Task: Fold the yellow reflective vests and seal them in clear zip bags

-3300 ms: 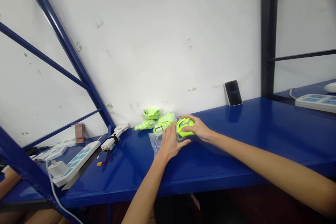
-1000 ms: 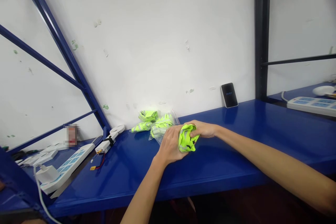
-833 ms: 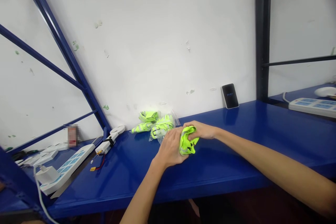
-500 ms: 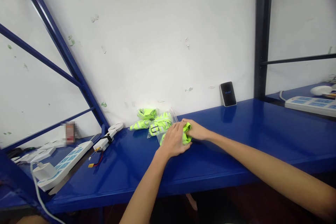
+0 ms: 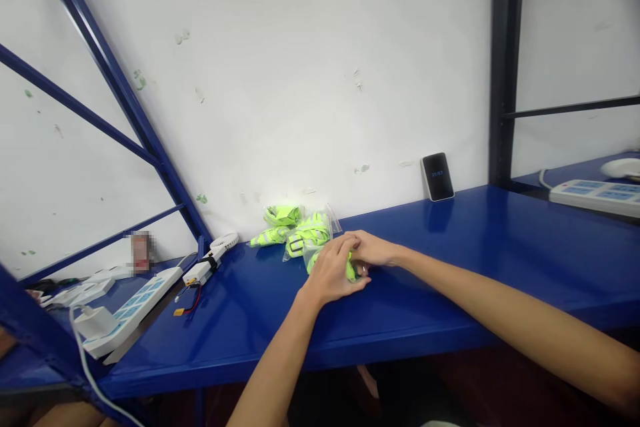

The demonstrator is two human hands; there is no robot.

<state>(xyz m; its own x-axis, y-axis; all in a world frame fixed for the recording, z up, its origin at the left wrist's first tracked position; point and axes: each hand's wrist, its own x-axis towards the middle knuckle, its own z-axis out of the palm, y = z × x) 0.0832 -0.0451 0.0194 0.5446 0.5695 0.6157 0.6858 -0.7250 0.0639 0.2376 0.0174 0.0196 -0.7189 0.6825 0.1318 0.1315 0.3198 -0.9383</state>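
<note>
My left hand is wrapped round a fluorescent yellow-green reflective bundle just above the blue table. From the right, my right hand presses against the same bundle with its fingers curled in. Clear plastic shows at the bundle's left side, and most of it is hidden by my hands. Right behind my left hand lies a bagged bundle of the same yellow-green with silver strips and a dark buckle. Two more such bundles, an upper one and a lower one, lie against the wall.
A white handheld fan and a white box with red and yellow leads lie at the left. Beyond the blue frame is a power strip with a plug. A dark-screened clock leans at the wall; another power strip is far right.
My right hand's fingers have moved in closer to my left hand. Less of the reflective bundle shows between them. The view has shifted slightly.
</note>
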